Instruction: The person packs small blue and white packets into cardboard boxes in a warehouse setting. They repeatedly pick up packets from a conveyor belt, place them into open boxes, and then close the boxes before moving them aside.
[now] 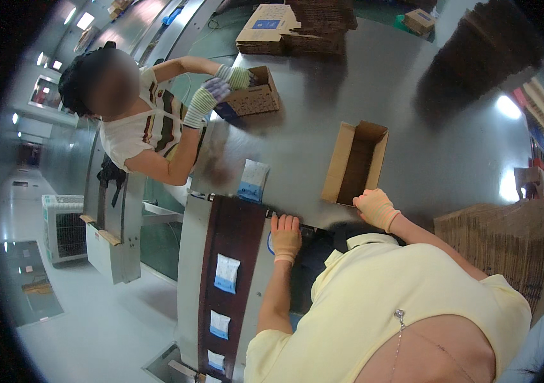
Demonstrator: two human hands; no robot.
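Moderately dim, lit by lamps (85, 19) at upper left. Glaring white on the table (415, 150) at right, darkened below the top stack (320, 25). Sharp enough around the box (338, 165) — blurred over the co-worker's head (104, 83). Bowed toward the rim, black at the corners — probably too murky at upper right to make out.

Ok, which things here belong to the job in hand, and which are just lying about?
Apparently in use:
open cardboard box, at the right hand
white-and-blue packet at the belt's end
brown conveyor belt carrying similar packets

Apparently just lying about:
flattened-carton stack at right, perhaps spares
small carton beyond the table
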